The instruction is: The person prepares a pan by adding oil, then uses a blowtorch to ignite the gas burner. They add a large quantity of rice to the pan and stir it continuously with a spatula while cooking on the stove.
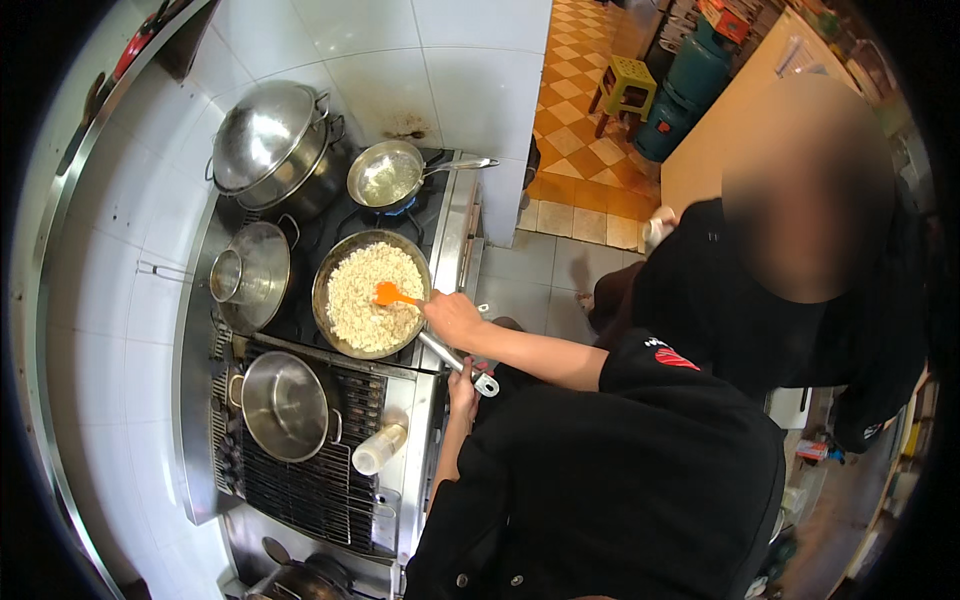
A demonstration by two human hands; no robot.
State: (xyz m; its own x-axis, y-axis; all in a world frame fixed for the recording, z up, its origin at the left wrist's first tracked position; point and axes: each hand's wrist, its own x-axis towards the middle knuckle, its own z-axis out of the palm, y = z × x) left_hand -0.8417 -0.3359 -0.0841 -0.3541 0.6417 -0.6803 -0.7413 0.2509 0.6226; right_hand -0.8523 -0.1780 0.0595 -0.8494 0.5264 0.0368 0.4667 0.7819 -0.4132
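My right hand (pixel 454 319) grips an orange spatula (pixel 391 293), its head in pale, crumbly, rice-like food (pixel 367 319) that fills a round frying pan (pixel 321 319). My left hand (pixel 463 386) is closed around the pan's metal handle (pixel 446 352), near its end. The pan sits on the black stove. Just behind it, a smaller frying pan (pixel 385 174) with clear yellowish liquid stands over a lit blue flame (pixel 397 208).
A large lidded steel pot (pixel 266 142) and a metal lid (pixel 262 277) occupy the stove's wall side. An empty-looking pot (pixel 283 405) and a squeeze bottle (pixel 379 448) stand by the grill grate (pixel 300 487). Close on the right is another person (pixel 810 315) in black.
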